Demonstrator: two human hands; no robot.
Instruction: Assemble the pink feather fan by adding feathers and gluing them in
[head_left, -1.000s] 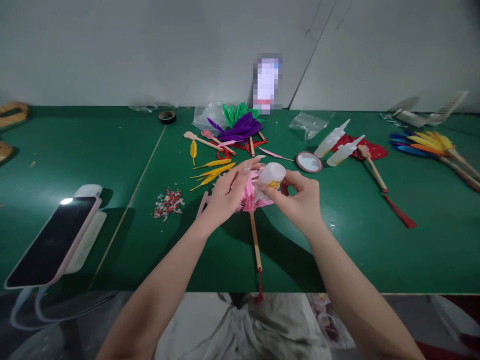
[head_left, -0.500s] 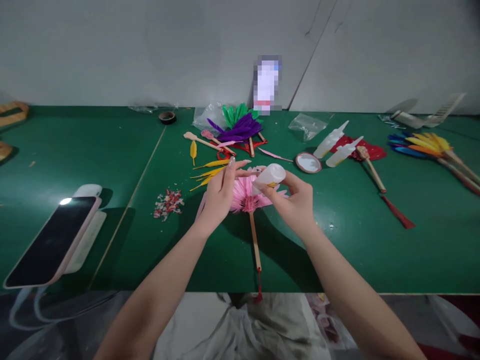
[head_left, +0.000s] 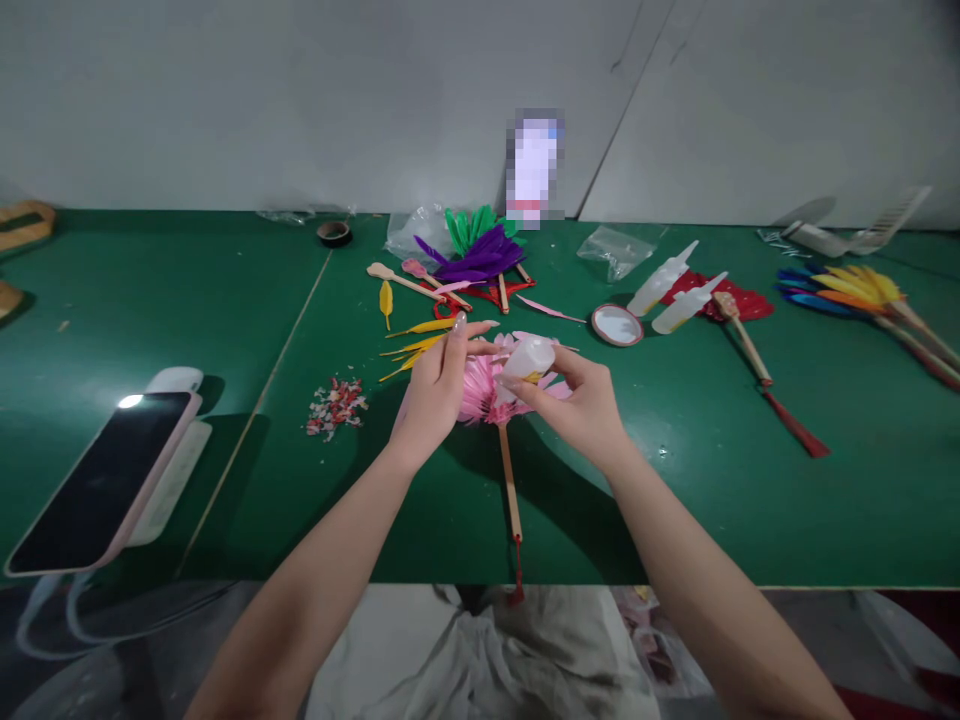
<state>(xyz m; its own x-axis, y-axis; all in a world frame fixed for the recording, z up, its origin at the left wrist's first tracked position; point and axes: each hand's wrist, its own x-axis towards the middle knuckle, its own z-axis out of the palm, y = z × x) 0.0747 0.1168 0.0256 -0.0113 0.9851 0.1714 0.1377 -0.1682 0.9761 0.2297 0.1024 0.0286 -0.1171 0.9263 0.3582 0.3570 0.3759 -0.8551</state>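
A pink feather fan (head_left: 484,392) with a wooden handle (head_left: 511,483) and a red tassel lies on the green table (head_left: 712,480) in front of me. My left hand (head_left: 439,385) pinches a pink feather at the fan's top edge between thumb and fingers. My right hand (head_left: 581,400) grips a small white glue bottle (head_left: 527,360), tilted with its tip pointing down-left at the fan. Both hands meet over the fan's feathers.
Loose yellow feathers (head_left: 420,345), purple and green feathers (head_left: 476,255), wooden sticks and a round lid (head_left: 616,324) lie behind the fan. Two more glue bottles (head_left: 671,290) and a multicoloured fan (head_left: 862,290) sit at right. A phone (head_left: 105,480) on a stand is at left, near paper scraps (head_left: 337,402).
The glue bottle has tipped lower, toward the fan. My left hand has closed from a flat spread to a pinch on a pink feather.
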